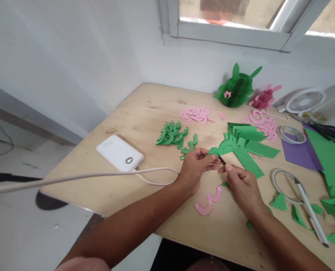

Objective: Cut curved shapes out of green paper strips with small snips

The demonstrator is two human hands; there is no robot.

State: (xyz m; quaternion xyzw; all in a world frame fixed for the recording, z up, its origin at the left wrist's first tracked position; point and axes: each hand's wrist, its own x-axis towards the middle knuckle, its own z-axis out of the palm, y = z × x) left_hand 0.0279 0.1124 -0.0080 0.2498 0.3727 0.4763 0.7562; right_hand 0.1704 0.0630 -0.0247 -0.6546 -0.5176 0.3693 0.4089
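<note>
My left hand [197, 167] pinches a curved green paper piece [213, 151] between thumb and fingers. In my right hand [242, 184] is a slim dark pointed tool [221, 159], its tip against the green piece; its exact kind is hard to make out. Just beyond both hands lie green paper strips [248, 155] with curved outlines on them. A wavy pink paper cutout [207, 203] rests on the table between my forearms. Left of the hands sits a pile of wavy green cutouts [170, 134], with a few loose ones beside it.
A white power bank [119, 153] with a cable lies left on the wooden table [139, 113]. Pink cutouts [197, 114], a green paper figure [236, 88], a pink one [265, 97] and a fan [304, 101] are farther back. Black scissors [328, 131], tape [291, 134] and a white pen-like tool [311, 212] lie right.
</note>
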